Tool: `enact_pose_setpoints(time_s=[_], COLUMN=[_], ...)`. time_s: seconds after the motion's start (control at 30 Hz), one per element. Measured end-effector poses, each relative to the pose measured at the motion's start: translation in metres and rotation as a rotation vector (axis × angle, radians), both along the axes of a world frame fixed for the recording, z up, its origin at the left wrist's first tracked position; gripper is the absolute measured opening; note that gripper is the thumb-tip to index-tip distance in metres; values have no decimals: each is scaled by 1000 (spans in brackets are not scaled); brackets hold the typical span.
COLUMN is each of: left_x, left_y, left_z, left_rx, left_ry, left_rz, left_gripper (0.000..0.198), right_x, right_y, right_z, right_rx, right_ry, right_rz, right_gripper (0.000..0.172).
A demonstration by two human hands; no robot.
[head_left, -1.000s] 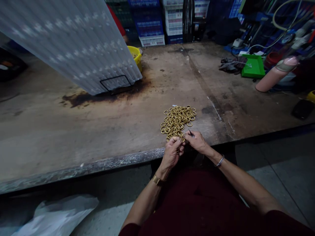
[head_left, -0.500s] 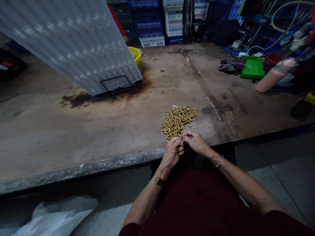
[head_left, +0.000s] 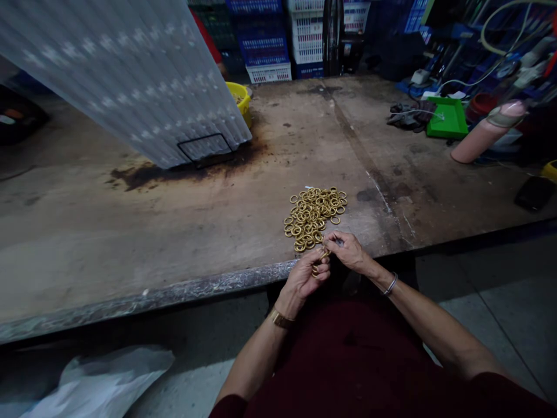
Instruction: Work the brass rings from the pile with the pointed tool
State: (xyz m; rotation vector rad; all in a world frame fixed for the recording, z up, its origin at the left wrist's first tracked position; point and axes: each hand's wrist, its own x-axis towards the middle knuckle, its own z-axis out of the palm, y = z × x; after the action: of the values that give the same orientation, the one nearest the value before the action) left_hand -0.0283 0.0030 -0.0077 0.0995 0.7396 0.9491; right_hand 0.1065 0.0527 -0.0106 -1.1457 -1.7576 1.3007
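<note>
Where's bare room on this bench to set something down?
Bare wood lies between the gold rings and translucent stack, and between the rings and green tray. It's crowded at the rings, with the left hand and right hand, and around the tray.

There is one left hand [head_left: 308,276] and one right hand [head_left: 349,253], so that makes two hands. There is one watch [head_left: 281,319] and at least one bracelet [head_left: 391,284]. The gold rings [head_left: 313,216] make one pile. There are dozens, too heaped up to count. At least two more rings are in the left hand. There is one surface [head_left: 195,232], one green tray [head_left: 448,119], one pink bottle [head_left: 481,138], one yellow tub [head_left: 246,107] and one plastic bag [head_left: 104,380]. One red sleeve [head_left: 205,38] shows. At least three blue crates [head_left: 263,47] and three white crates [head_left: 270,73] show, but the rest are too dark to count.
</note>
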Motion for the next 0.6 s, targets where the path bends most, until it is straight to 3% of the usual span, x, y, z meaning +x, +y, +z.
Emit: enact_pose_setpoints(time_s=[0.17,0.33,0.47,0.6], left_x=[-2,0,1,3], left_y=[-1,0,0,1], left_z=[-2,-5,-4,-1], left_rx=[-66,-103,-116,-129], left_ry=[-93,-134,-126,-119], left_rz=[-53,-23,42,66], left_gripper=[10,9,10,16], right_x=[1,5,11,15], right_y=[0,-3,-10,-15], right_z=[3,-5,-7,-3], right_rx=[-55,71,290,405], right_ry=[31,-127,-403,-622], right_rz=[-1,-119,58,186], right_gripper=[29,26,11,17])
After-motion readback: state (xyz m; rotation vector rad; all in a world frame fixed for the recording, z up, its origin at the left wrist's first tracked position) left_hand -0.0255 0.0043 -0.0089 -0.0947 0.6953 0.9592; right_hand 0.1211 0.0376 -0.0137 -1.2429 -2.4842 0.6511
